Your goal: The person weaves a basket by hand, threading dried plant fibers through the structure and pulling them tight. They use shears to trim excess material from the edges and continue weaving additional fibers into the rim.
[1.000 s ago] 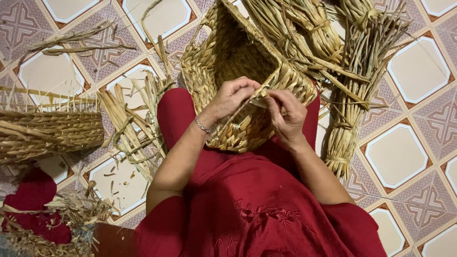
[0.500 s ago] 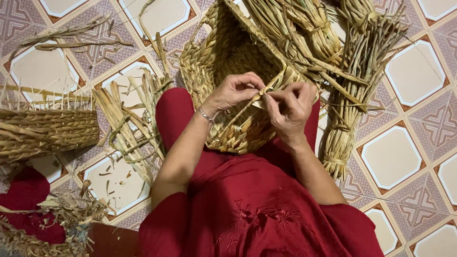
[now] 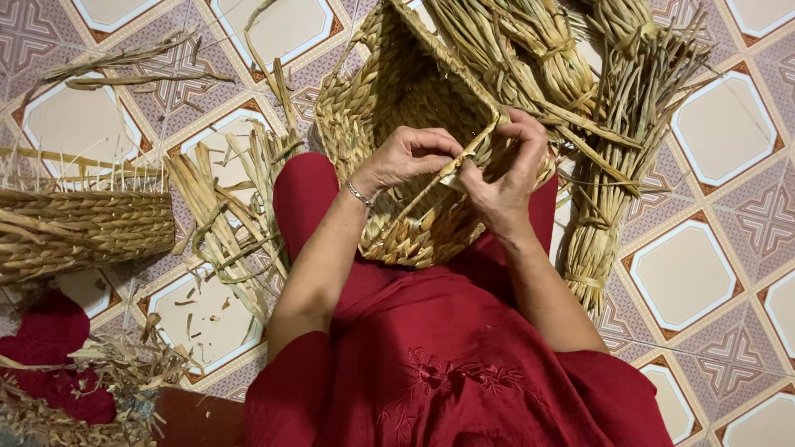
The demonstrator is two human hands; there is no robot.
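Both hands, left (image 3: 407,159) and right (image 3: 507,178), pinch 1 strand (image 3: 460,163) at the rim of the basket (image 3: 414,124) (resting on the lap); a hard tug might snap the dry strand.

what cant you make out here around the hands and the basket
- Head view: the strand end pinched between left hand and right hand is covered by the fingers.
- Woven basket: its top corner is cut off by the upper edge.
- Second basket: cut off by the left edge.
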